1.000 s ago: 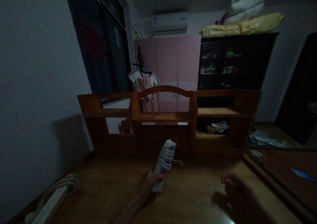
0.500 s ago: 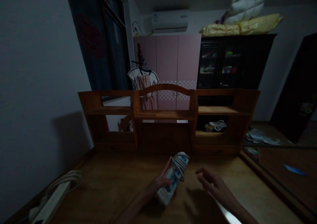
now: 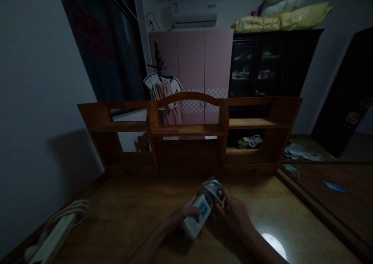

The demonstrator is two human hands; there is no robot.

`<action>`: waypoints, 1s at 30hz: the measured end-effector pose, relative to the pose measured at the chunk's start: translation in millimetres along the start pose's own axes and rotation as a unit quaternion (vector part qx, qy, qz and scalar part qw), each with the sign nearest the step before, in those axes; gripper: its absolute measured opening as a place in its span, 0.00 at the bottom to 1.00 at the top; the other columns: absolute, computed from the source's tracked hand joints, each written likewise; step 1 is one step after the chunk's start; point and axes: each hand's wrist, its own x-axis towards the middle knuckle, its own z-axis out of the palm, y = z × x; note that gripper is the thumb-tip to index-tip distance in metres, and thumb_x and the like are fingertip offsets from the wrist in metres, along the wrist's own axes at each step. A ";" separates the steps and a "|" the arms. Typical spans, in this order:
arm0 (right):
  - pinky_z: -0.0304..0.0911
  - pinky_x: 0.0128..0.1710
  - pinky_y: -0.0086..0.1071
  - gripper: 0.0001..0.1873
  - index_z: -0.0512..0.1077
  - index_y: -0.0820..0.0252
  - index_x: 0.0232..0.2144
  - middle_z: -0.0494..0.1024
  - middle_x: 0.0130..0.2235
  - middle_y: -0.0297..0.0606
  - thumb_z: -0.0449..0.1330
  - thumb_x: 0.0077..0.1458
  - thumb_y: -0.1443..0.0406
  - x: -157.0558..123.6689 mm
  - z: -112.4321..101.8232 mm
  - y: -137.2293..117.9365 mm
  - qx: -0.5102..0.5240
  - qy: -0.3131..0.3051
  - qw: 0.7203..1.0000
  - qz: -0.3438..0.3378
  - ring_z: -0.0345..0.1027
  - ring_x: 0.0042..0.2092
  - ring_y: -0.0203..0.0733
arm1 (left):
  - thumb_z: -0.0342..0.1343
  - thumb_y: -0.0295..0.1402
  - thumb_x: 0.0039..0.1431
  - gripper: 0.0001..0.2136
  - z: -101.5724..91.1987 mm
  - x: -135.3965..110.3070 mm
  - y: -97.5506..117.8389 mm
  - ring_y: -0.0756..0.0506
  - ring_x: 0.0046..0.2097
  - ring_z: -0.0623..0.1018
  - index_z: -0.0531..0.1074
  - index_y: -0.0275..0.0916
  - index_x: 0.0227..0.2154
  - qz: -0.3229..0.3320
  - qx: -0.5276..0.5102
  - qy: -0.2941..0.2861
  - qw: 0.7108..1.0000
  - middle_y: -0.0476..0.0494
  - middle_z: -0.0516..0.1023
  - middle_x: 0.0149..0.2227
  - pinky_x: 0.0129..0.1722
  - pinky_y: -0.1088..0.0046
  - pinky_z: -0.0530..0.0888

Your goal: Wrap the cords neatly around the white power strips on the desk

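Over a wooden bench (image 3: 125, 209), a person's left hand (image 3: 185, 213) gripped a white power strip (image 3: 203, 205) with blue sockets, thumb across its face. The right hand (image 3: 233, 208) met the far end, fingers bent beside the wound cord (image 3: 212, 187); whether they pinched it could not be told. At the bench's left lay a long white bar (image 3: 57, 236) with a coiled cord (image 3: 81, 204); behind stood a wooden shelf (image 3: 188, 130).

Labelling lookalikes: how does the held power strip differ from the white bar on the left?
The power strip is in the left hand; the white bar lies on the desk. The strip shows blue socket areas; the bar shows none. The strip's cord wraps its body; the bar's cord loops at its far end. Both look long.
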 end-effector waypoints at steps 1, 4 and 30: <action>0.62 0.28 0.32 0.19 0.64 0.58 0.51 0.76 0.33 0.40 0.53 0.57 0.60 0.2 -1.9 -2.3 0.004 -0.002 1.000 0.004 0.69 0.28 0.41 | 0.59 0.34 0.48 0.31 -0.6 0.6 -2.2 0.46 0.33 0.77 0.59 0.39 0.58 -0.005 -0.008 -0.002 1.000 0.38 0.75 0.42 0.29 0.74 0.71; 0.60 0.26 0.31 0.17 0.65 0.57 0.49 0.76 0.32 0.39 0.52 0.58 0.59 -0.1 -8.1 -7.4 0.021 -0.002 1.000 0.020 0.69 0.27 0.40 | 0.55 0.38 0.51 0.24 -1.6 0.7 -6.5 0.46 0.29 0.76 0.65 0.35 0.52 -0.051 -0.060 -0.002 0.997 0.39 0.76 0.35 0.26 0.73 0.71; 0.67 0.46 0.40 0.14 0.72 0.60 0.31 0.80 0.31 0.39 0.64 0.49 0.55 1.0 5.7 3.6 0.663 0.034 0.674 0.324 0.75 0.38 0.46 | 0.47 0.45 0.56 0.26 -13.3 -6.5 13.1 0.47 0.24 0.74 0.64 0.27 0.49 -0.051 -0.270 -0.156 0.949 0.34 0.73 0.34 0.17 0.76 0.68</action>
